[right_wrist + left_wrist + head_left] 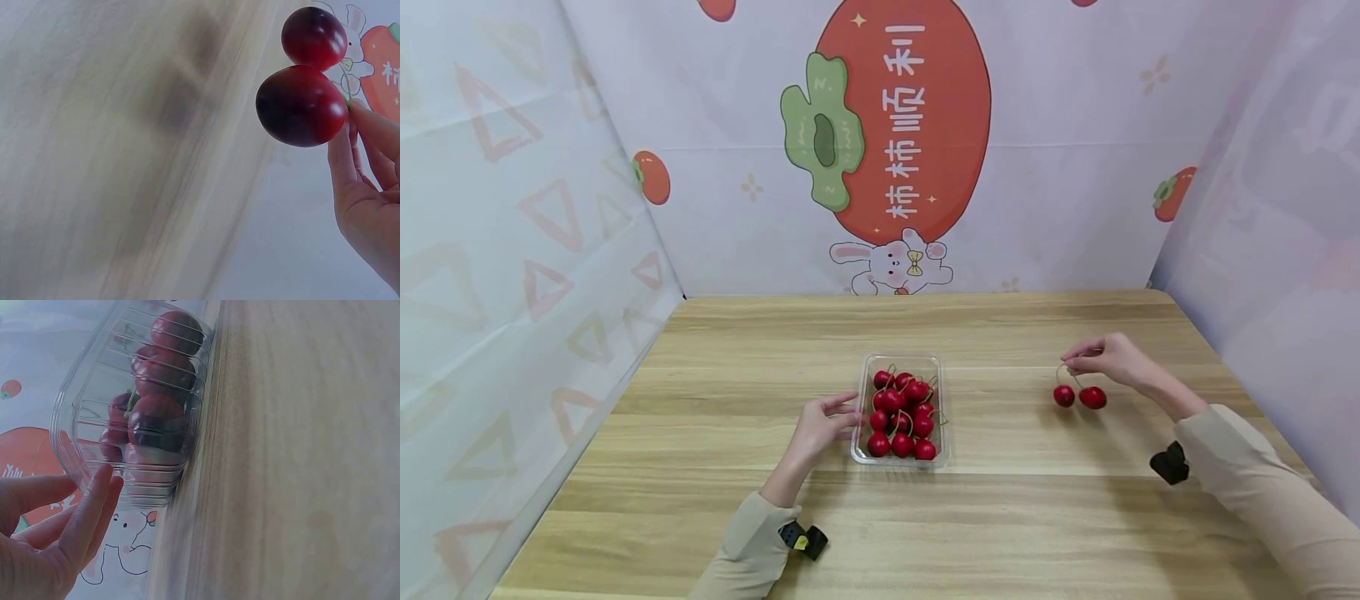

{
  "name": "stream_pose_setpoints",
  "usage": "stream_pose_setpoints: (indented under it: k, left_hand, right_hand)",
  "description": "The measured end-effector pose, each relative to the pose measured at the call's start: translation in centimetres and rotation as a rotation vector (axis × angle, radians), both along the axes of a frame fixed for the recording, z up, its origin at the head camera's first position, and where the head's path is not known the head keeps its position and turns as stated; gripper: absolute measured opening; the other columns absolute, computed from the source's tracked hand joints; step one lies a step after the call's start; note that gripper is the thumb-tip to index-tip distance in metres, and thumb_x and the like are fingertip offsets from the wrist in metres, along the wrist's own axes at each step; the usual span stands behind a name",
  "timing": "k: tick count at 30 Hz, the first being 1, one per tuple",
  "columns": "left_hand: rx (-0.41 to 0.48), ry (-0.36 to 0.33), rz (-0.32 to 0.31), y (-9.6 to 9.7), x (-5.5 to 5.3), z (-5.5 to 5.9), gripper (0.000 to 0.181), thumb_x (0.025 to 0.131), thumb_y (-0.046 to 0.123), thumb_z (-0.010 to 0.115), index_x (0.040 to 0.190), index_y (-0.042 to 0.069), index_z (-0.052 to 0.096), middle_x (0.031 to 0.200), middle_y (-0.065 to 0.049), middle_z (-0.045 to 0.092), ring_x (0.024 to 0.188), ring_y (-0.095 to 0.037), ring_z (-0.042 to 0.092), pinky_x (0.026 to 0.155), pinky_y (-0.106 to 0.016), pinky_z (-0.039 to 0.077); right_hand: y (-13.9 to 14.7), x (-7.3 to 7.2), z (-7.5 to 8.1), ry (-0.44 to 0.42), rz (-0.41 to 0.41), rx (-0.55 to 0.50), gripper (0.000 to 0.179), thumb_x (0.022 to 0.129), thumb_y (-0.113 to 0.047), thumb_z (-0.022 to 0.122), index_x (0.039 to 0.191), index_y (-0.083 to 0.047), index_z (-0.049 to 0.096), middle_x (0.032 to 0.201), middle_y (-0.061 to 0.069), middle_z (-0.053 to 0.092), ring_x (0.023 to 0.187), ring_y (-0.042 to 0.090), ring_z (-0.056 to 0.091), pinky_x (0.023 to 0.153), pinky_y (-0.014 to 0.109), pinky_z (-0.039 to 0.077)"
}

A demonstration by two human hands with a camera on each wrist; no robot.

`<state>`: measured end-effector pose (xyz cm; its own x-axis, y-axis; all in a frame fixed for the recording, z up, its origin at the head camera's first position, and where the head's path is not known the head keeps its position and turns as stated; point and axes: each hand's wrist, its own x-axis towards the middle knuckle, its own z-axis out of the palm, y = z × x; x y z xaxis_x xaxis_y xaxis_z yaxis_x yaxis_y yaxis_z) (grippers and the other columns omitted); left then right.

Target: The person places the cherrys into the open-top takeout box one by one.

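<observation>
A clear plastic box [945, 454] of red cherries [892, 401] stands on the wooden table. My left hand [820, 427] is at the box's left side, its fingers fairly straight and touching the wall near the rim; the left wrist view shows the fingertips [103, 478] against the clear plastic. Over to the right, my right hand [1111, 358] pinches the thin stems of a pair of cherries between thumb and fingers. The smaller-looking cherry [1063, 396] and its partner [1092, 397] hang just below, held above the table, with shadows beneath them in the right wrist view.
The wooden table [700, 467] runs back to a printed cloth [1060, 208] with a persimmon and a rabbit. Cloth walls [512, 275] also flank the left and right edges. A dark wrist device [1170, 463] sits at the right cuff.
</observation>
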<state>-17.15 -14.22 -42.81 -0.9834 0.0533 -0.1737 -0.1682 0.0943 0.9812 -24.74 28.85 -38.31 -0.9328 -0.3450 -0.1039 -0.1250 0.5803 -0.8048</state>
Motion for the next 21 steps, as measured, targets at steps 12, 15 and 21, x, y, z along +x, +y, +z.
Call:
stream_pose_setpoints:
  k: [12,15,21]
  left_hand:
    - [-0.019,-0.011,0.011,0.1,0.0,0.0,0.038,0.080,-0.006,0.058,0.117,-0.005,0.053,0.098,-0.023,0.062,0.084,-0.032,0.063,0.069,-0.036,0.056]
    - [-0.014,-0.006,0.004,0.0,0.1,-0.1,0.038,0.080,-0.006,0.058,0.118,-0.006,0.052,0.099,-0.025,0.061,0.084,-0.033,0.063,0.068,-0.036,0.056]
    - [-0.012,-0.006,0.007,0.0,0.1,0.0,0.038,0.080,-0.006,0.057,0.117,-0.006,0.052,0.098,-0.025,0.061,0.084,-0.033,0.063,0.068,-0.037,0.056]
  right_hand:
    - [-2.7,-0.7,0.7,-0.003,0.012,-0.045,0.027,0.086,-0.007,0.056,0.102,0.015,0.057,0.089,0.021,0.065,0.077,0.014,0.065,0.078,0.044,0.052]
    - [-3.5,-0.7,1.0,-0.007,0.016,-0.055,0.027,0.086,-0.007,0.056,0.102,0.015,0.057,0.090,0.021,0.064,0.077,0.013,0.064,0.079,0.043,0.052]
    - [-4.9,-0.8,1.6,-0.014,0.033,-0.063,0.028,0.085,-0.008,0.057,0.103,0.014,0.057,0.094,0.024,0.063,0.080,0.017,0.065,0.077,0.034,0.054]
